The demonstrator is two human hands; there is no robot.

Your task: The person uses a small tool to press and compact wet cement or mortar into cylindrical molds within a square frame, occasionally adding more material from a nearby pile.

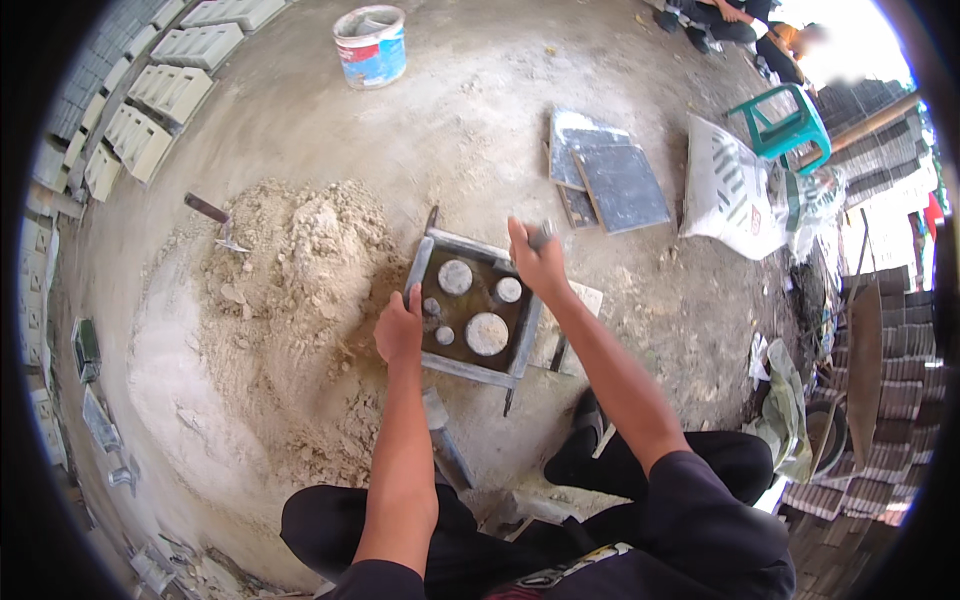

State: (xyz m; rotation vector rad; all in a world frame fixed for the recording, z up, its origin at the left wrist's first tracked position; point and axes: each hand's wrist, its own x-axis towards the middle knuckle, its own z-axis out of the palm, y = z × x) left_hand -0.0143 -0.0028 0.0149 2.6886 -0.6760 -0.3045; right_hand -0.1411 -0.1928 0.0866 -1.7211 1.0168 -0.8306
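A square mould frame (468,375) with grey side bars lies on the ground in front of me. Inside it stand several round grey plugs of different sizes, among them a large disc (487,334), with dull brownish material around them. My left hand (399,328) is closed on the frame's left bar, its thumb along the top. Over the upper right corner, my right hand (538,262) is wrapped around a short grey tool (542,235); my fist hides most of it, so its kind is unclear.
Left of the mould rises a pile of sandy powder (310,250) with a trowel (222,222) stuck in it. A bucket (370,48), dark flat boards (620,186), a white sack (730,190) and a green stool (785,125) stand beyond. Cast blocks (165,92) line the far left.
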